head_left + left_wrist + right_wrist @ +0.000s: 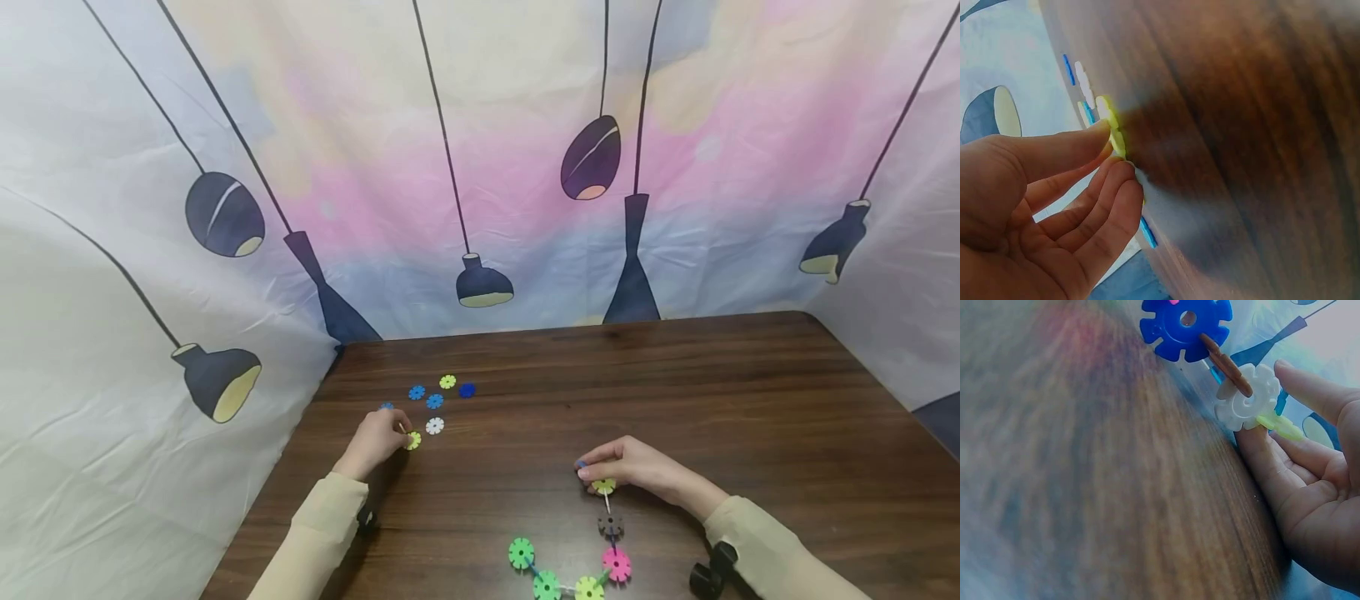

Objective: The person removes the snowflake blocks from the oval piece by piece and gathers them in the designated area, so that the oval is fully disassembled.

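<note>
My left hand (377, 439) is at the left of the table, thumb and fingertips pinching the edge of a yellow notched building disc (413, 440). That yellow disc (1112, 128) stands edge-on between thumb and fingers in the left wrist view. My right hand (633, 467) holds the upper end of a chain of interlocked discs, at a yellow disc (603, 486) with a blue piece (582, 465) by the fingertips. Down the chain come a white link, a brown disc (611, 524), and a pink disc (617, 565). The right wrist view shows a white disc (1249, 400) near the thumb.
Loose discs lie around the left hand: a white one (435, 426), light blue ones (435, 401), a dark blue one (467, 390) and a yellow one (447, 382). The chain curves left to green discs (521, 553) at the front of the brown table (675, 383). Printed cloth hangs behind.
</note>
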Demonstrator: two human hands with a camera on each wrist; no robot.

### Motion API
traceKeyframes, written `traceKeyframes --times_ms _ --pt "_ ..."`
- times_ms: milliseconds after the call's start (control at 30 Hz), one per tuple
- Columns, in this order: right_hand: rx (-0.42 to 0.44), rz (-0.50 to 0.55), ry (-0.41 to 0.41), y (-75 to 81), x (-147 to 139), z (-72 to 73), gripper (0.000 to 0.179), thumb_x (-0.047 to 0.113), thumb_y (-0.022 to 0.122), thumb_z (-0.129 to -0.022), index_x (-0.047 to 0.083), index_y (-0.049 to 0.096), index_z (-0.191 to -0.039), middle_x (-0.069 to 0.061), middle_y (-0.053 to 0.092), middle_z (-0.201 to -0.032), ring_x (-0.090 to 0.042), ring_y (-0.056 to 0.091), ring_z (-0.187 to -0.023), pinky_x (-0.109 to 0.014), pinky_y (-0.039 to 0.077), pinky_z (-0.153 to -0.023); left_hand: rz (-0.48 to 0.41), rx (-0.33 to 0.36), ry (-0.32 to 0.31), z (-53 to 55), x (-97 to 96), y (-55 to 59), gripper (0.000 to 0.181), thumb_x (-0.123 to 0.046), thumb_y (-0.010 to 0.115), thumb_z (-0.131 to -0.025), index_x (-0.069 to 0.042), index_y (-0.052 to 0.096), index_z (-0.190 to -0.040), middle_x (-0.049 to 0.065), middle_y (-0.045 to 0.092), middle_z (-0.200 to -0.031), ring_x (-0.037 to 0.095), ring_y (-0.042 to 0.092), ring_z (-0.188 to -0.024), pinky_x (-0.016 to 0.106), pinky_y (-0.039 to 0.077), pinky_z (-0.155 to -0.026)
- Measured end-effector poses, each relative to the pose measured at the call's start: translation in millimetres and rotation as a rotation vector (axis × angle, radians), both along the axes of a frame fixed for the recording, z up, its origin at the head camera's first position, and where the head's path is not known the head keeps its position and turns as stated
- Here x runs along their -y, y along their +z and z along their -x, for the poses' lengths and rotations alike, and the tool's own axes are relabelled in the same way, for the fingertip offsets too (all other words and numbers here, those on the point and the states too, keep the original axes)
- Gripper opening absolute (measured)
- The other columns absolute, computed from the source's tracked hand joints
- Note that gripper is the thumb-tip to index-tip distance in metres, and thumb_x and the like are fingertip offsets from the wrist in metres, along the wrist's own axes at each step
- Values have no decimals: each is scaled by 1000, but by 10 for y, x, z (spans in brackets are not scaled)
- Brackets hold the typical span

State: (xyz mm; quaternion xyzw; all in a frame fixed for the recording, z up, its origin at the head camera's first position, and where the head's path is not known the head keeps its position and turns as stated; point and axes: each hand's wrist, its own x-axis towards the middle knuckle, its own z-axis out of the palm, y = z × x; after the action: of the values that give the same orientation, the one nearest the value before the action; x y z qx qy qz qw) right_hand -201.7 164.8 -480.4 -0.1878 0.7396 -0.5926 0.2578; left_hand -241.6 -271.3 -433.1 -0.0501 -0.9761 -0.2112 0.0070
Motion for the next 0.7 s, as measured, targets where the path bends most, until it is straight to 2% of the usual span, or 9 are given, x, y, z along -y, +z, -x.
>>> traceKeyframes --times_ms 267,400,533,700 --pt "3 5 0 12 5 -15 44 30 71 -95 -3 68 -123 -10 75 -101 -21 71 -93 -34 55 -80 -3 -8 8 1 -14 -38 9 -1 77 -81 -3 71 -88 5 65 -78 19 58 -68 37 51 -63" --pt "9 17 5 0 9 -19 43 29 71 -95 -4 68 -122 -11 75 -100 -21 71 -91 -35 56 -79 -29 -29 -14 -47 -87 -38 9 -5 79 -83 -4 73 -91 3 66 -81 17 58 -70 38 51 -66" --pt "14 20 6 -11 12 -20 43 29 72 -95 -4 69 -121 -11 75 -99 -20 71 -91 -34 56 -79 -98 -25 -101 -112 -222 -11 13 -10 80 -85 -7 73 -95 0 68 -87 14 59 -74 35 51 -67" --pt "11 10 18 24 5 -16 43 29 71 -95 -4 68 -122 -11 75 -103 -20 70 -94 -34 55 -80 -188 41 -289 -256 -450 88 17 -17 76 -91 -9 73 -105 1 69 -103 18 63 -90 38 53 -75"
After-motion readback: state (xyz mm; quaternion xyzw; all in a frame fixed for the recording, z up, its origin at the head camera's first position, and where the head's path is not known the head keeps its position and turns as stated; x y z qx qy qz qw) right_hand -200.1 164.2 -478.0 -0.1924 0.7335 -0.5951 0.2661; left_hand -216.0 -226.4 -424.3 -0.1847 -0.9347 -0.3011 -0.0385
